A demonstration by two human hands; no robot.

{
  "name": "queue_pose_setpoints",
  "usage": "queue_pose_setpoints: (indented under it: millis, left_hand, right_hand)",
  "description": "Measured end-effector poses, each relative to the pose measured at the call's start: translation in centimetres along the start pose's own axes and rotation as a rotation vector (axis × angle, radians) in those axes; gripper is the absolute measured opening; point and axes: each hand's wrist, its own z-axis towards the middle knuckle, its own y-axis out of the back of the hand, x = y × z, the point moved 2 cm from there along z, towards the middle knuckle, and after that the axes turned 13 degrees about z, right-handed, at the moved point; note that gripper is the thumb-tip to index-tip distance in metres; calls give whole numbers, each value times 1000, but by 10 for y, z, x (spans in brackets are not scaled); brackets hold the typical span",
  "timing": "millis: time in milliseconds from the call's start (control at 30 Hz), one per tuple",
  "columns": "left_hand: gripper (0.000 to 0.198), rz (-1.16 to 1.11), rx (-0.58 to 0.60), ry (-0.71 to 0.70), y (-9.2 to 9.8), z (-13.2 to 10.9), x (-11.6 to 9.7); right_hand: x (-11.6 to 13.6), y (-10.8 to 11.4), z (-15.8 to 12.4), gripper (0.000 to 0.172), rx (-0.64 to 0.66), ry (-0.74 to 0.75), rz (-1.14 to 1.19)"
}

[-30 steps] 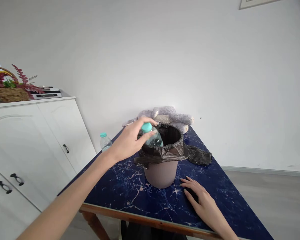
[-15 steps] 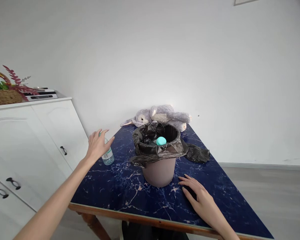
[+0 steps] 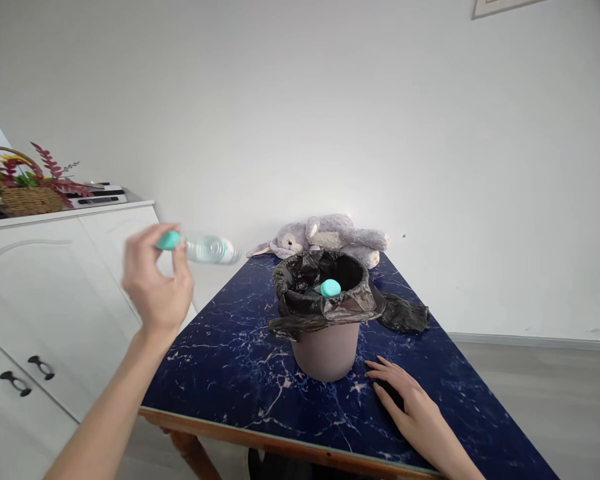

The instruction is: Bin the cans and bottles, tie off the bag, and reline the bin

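Observation:
My left hand (image 3: 157, 277) is raised at the left, fingers closed on the teal cap of a clear plastic bottle (image 3: 210, 249). The bottle is tilted nearly level, its base pointing right, and slightly blurred. Centred on the table is a grey-brown bin (image 3: 326, 353) lined with a black plastic bag (image 3: 293, 303). Inside the bin's mouth shows the teal cap (image 3: 331, 288) of what looks like another bottle, mostly hidden. Beside the bin's right side, my right hand (image 3: 405, 393) rests on the tabletop, fingers stretched out and holding nothing.
A plush rabbit (image 3: 330, 235) lies behind the bin against the wall. The dark blue marbled table (image 3: 240, 393) has a wooden edge. Left of it stands a white cabinet (image 3: 35, 280) bearing a wicker basket (image 3: 33, 200) with artificial flowers.
My left hand has gripped the bottle by its cap, lifted it off the table and swung it to near level, up and left. My right hand stays on the table.

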Motion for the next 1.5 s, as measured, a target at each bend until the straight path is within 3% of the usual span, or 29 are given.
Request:
queue_pose_setpoints:
  millis: [67,133,200,300,500,600,700,833,967,1267,1500]
  left_hand:
    - [31,-215,-154,-44,21,25,-34]
    - [32,-361,-170,-84,34,41,-64]
    - [33,-443,-93,-96,38,44,-87]
    - [37,-480,77,-113,26,30,-103]
    - [31,-524,396,-158,-18,-9,-105]
    - [25,-558,639,-91,-30,-20,-104]
    - [24,-617,782,26,-33,-25,-100]
    - [25,-668,821,105,-31,-24,-96]
    - [28,-621,837,78,-36,-21,-94]
    - [42,-423,1099,-54,-70,-20,-94]
    - [47,-494,1095,-104,-63,-26,-91]
  right_hand:
    - [-1,0,0,38,8,-13,2]
    - [-1,0,0,38,15,-24,6]
    - [-1,0,0,38,15,-27,8]
    - [-2,-1,0,38,8,-16,9]
    - [-4,-3,0,38,21,-17,3]
    - [-3,-2,0,39,29,-23,3]
    - [-1,-1,0,38,20,-8,5]
    - [0,-1,1,37,16,-2,-2]
    - [0,0,0,35,9,1,-4]
    - [0,0,0,38,32,-32,0]
    - [-1,-1,0,40,39,-33,14]
